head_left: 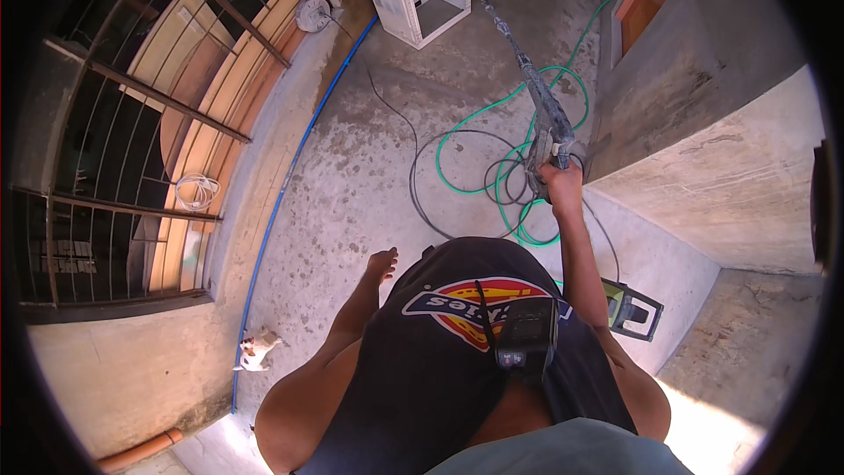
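Observation:
My right hand (563, 180) is wrapped round the grip of a dark pressure washer gun (547, 105). Its long lance points forward, away from me. From the nozzle a thin white spray reaches the edge of a white box-shaped metal frame (406, 13), open on its near side, which stands on the wet concrete at the far end. Down beside my body on the left hangs my left hand (382, 265), its fingers curled in and nothing visible in them.
A green hose (440, 158) and a thin black hose (413, 198) lie looped across the floor. Along the left wall runs a blue pipe (293, 167). A small white-and-brown dog (257, 352) is at the lower left. The green-and-black washer (629, 310) stands by my right arm.

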`<state>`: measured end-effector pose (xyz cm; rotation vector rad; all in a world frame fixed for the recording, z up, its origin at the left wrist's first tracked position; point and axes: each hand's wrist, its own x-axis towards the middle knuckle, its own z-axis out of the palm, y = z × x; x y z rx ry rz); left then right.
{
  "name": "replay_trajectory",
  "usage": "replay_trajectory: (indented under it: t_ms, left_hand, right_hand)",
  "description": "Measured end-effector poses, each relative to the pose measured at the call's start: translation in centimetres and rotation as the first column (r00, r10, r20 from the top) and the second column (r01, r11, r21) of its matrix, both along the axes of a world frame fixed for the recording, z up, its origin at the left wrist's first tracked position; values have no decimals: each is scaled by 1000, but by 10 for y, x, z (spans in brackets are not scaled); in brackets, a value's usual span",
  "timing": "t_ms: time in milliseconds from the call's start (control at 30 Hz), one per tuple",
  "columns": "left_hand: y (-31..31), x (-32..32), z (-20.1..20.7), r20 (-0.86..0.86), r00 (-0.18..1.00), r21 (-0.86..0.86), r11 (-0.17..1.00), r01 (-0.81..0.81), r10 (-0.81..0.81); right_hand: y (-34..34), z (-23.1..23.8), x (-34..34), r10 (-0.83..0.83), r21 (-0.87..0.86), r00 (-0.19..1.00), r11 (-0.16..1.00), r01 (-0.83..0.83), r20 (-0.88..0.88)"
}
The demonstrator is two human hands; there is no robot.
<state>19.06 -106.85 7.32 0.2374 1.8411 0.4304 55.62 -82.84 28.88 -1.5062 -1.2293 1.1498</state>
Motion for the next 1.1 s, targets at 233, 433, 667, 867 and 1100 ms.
replay_trajectory:
  t_ms: [233, 433, 667, 867, 1100]
  left_hand:
    - [-2, -1, -4, 14, 1000, 19, 1000, -24, 24]
    - [-2, 0, -3, 11, 999, 7, 999, -39, 39]
    - [-2, 0, -3, 4, 999, -6, 999, -32, 32]
    - [-3, 0, 0, 0, 999, 9, 999, -43, 43]
    - [-4, -1, -3, -3, 1000, 24, 999, -27, 27]
  right_hand:
    - [-2, 3, -4, -15, 27, 1000, 1000, 15, -23]
    - [-3, 6, -5, -22, 38, 999, 999, 23, -25]
    - [-4, 4, -3, -7, 39, 1000, 999, 8, -27]
    - [-5, 6, -4, -7, 29, 1000, 1000, 7, -12]
    - [-5, 7, -5, -20, 39, 1000, 999, 20, -13]
